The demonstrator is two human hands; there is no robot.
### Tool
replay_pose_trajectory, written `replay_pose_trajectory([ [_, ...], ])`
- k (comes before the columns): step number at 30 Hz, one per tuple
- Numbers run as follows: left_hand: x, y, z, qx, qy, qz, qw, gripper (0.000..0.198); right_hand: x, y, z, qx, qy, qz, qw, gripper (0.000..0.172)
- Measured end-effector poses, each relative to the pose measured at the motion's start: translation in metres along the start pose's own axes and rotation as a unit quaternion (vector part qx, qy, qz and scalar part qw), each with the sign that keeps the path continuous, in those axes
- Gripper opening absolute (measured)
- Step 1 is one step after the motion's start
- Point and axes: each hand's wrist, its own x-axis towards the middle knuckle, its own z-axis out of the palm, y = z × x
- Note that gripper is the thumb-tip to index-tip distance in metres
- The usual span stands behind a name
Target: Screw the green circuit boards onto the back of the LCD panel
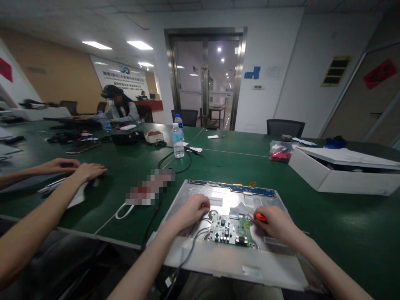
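A flat metal-backed panel (225, 260), apparently the back of a display, lies before me over the table's front edge. On it sits a green-and-white circuit board (229, 230), with a dark cable (194, 245) running off its left side. My left hand (194, 210) rests by the board's upper left corner, fingers curled; whatever they pinch is hidden. Right of the board, my right hand (275, 221) is closed around an orange-handled tool (261, 217), whose tip I cannot make out. A blue circuit strip (231, 188) runs along the panel's far edge.
At left, another person's hands (89, 171) work over a white item. A blurred pinkish object (150, 186) lies between us. Water bottles (178, 141) stand beyond, near a black cable. At right are a white box (340, 173) and a plastic bag (280, 152). Someone sits across the table.
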Motion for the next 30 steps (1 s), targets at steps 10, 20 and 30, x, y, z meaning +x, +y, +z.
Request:
replay_pose_trajectory([
  [10, 0.003, -0.003, 0.010, 0.005, 0.064, 0.021, 0.998, 0.018, 0.012, -0.010, -0.007, -0.013, 0.017, 0.010, 1.000, 0.019],
  [20, -0.001, 0.002, 0.009, 0.002, 0.072, 0.017, 0.997, 0.021, 0.087, -0.064, -0.006, -0.054, 0.007, -0.072, 0.996, 0.016],
  [30, -0.015, 0.004, 0.000, -0.017, 0.051, 0.040, 0.998, 0.020, 0.094, -0.075, 0.000, -0.058, 0.002, -0.104, 0.993, 0.020],
])
